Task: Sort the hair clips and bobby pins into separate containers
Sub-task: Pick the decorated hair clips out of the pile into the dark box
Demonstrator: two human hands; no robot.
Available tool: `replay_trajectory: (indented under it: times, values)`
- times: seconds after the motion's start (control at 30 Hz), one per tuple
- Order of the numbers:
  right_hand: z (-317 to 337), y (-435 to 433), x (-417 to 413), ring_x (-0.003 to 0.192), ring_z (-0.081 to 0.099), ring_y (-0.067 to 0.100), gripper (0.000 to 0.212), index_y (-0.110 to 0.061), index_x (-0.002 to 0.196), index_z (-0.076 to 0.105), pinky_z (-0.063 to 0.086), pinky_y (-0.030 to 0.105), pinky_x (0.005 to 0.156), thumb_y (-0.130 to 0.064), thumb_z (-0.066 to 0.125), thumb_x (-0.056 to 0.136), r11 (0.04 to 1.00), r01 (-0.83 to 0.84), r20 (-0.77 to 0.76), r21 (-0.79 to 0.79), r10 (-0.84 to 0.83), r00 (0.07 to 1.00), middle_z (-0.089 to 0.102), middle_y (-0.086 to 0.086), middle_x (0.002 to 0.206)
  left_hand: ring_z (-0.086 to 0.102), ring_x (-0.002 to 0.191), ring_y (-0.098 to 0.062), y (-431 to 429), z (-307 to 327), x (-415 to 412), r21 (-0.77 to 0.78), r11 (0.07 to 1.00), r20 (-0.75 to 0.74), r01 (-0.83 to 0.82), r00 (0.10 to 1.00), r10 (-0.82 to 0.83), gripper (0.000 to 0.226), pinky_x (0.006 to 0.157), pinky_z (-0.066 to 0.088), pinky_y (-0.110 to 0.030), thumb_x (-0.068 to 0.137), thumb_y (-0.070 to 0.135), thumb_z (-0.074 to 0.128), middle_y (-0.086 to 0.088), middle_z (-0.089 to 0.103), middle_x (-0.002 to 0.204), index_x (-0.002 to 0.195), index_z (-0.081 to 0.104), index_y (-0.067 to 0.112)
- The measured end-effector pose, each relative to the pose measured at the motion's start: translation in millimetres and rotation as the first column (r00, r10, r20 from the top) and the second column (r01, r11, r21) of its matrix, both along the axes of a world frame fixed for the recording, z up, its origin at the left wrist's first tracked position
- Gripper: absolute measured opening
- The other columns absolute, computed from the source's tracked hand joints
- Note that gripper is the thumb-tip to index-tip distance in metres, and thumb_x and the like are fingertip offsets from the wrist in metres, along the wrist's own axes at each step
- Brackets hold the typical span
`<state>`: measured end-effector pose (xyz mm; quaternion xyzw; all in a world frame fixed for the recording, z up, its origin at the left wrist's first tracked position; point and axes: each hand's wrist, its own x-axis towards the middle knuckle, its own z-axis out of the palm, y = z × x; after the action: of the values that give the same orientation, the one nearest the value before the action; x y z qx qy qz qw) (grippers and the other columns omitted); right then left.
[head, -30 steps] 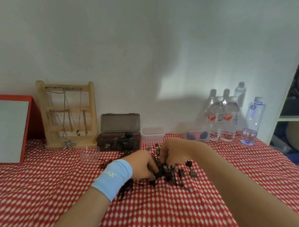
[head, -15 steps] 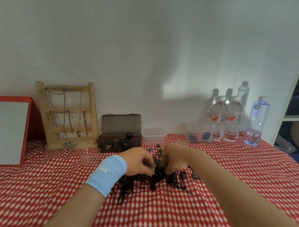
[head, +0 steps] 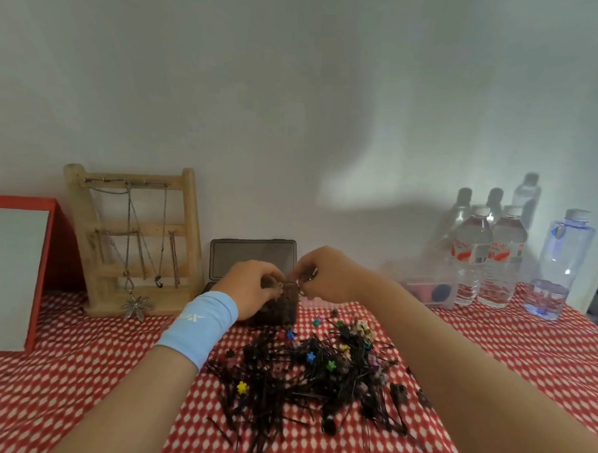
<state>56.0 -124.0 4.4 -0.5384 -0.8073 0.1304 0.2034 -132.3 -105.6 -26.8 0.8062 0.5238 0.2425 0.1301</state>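
Note:
A tangled pile of black bobby pins and small coloured flower hair clips [head: 311,374] lies on the red checked cloth in front of me. Behind it stands a dark plastic box [head: 280,311] with its lid [head: 253,258] raised. Both hands hover over the box opening. My left hand [head: 250,289], with a light blue wristband, pinches a small clip-like piece between its fingertips. My right hand [head: 326,277] pinches a thin pin. Both pieces are blurred and partly hidden by the fingers.
A wooden jewellery rack [head: 136,239] with chains stands at the back left, beside a red-framed board [head: 14,275]. A clear tub [head: 428,290] holding red and dark items and three water bottles [head: 488,262] stand at the back right.
Both hands have lifted off the pile and moved back over the dark box, each with a small piece. The pile now lies uncovered.

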Motion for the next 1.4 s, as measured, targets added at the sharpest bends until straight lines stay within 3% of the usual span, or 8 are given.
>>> replay_trajectory:
  times: [0.13,0.27,0.47,0.67,0.8,1.0,1.23,1.4]
  values:
    - [-9.8,38.3,-29.1,0.095,0.065,0.014,0.029,-0.019,0.111,0.075,0.055,0.026,0.088,-0.005,0.063,0.088,0.999,0.005,-0.028,0.038,-0.004,1.000,0.072,-0.001,0.105,0.057,0.098,-0.008,29.4,-4.7,-19.9,-0.003,0.997,-0.007,-0.079,0.997,0.079,0.025,0.091,0.043,-0.023,0.089,0.016,0.068,0.008,0.065,0.110,0.112,0.069,0.027]
    - [-26.6,63.8,-44.7,0.106,0.063,0.017,0.040,-0.019,0.128,0.068,0.047,0.025,0.095,-0.011,0.069,0.089,1.000,-0.023,0.082,0.001,0.023,0.996,0.071,0.001,0.116,0.060,0.106,-0.014,46.4,-13.9,-37.2,-0.025,0.996,-0.026,-0.082,0.996,0.082,0.035,0.095,0.045,-0.028,0.090,0.012,0.064,0.006,0.065,0.119,0.121,0.064,0.029]
    - [-39.0,78.4,-37.1,0.109,0.064,0.015,0.040,-0.020,0.127,0.070,0.050,0.029,0.100,-0.006,0.065,0.090,1.000,0.014,0.021,0.018,-0.015,1.000,0.071,0.000,0.121,0.061,0.104,-0.015,54.2,-21.5,-37.0,-0.010,0.995,-0.042,-0.095,0.995,0.094,0.035,0.095,0.049,-0.032,0.094,0.017,0.059,0.008,0.065,0.117,0.124,0.062,0.033]
    - [-47.6,76.9,-39.0,0.108,0.063,0.019,0.044,-0.023,0.126,0.071,0.051,0.033,0.098,-0.002,0.054,0.091,0.997,-0.015,0.141,-0.076,0.025,0.990,0.070,0.001,0.121,0.060,0.106,-0.019,58.3,-29.0,-32.3,-0.168,0.981,-0.322,-0.095,0.946,0.036,0.038,0.095,0.049,-0.040,0.098,0.046,0.043,0.002,0.064,0.121,0.126,0.061,0.028]
    - [-49.2,77.2,-48.9,0.113,0.062,0.019,0.042,-0.020,0.127,0.069,0.051,0.037,0.101,-0.004,0.057,0.090,0.998,-0.026,0.126,-0.065,0.034,0.991,0.069,0.002,0.124,0.059,0.105,-0.019,58.0,-35.2,-42.3,-0.031,0.986,-0.409,-0.162,0.902,0.135,0.041,0.090,0.050,-0.037,0.097,0.051,0.040,0.001,0.065,0.118,0.125,0.061,0.028]
    - [-49.7,73.0,-65.7,0.107,0.060,0.019,0.049,-0.023,0.132,0.063,0.052,0.033,0.093,-0.001,0.050,0.091,0.991,-0.066,0.104,-0.115,0.078,0.992,0.065,0.001,0.124,0.060,0.100,-0.018,51.0,-37.6,-50.6,0.007,0.984,-0.349,-0.177,0.922,0.168,0.035,0.088,0.050,-0.036,0.097,0.046,0.043,0.001,0.064,0.113,0.122,0.059,0.028]
    - [-24.0,43.1,-26.0,0.104,0.063,0.022,0.038,-0.017,0.121,0.070,0.053,0.037,0.093,-0.004,0.052,0.090,0.998,0.052,0.058,0.028,-0.053,0.997,0.070,0.005,0.118,0.053,0.110,-0.015,22.7,-17.1,-4.7,0.147,0.988,-0.026,-0.042,0.999,0.046,0.028,0.098,0.045,-0.034,0.097,0.029,0.053,0.005,0.052,0.120,0.124,0.056,0.023]
    - [-16.0,-0.3,31.0,0.086,0.064,0.009,0.023,-0.022,0.107,0.078,0.049,0.025,0.085,-0.013,0.061,0.095,0.988,0.137,0.127,-0.071,-0.127,0.984,0.073,-0.004,0.107,0.057,0.098,-0.013,-11.4,-15.1,53.6,-0.032,0.995,0.026,0.094,0.995,-0.093,0.022,0.091,0.048,-0.030,0.095,0.028,0.056,0.004,0.059,0.111,0.116,0.057,0.022]
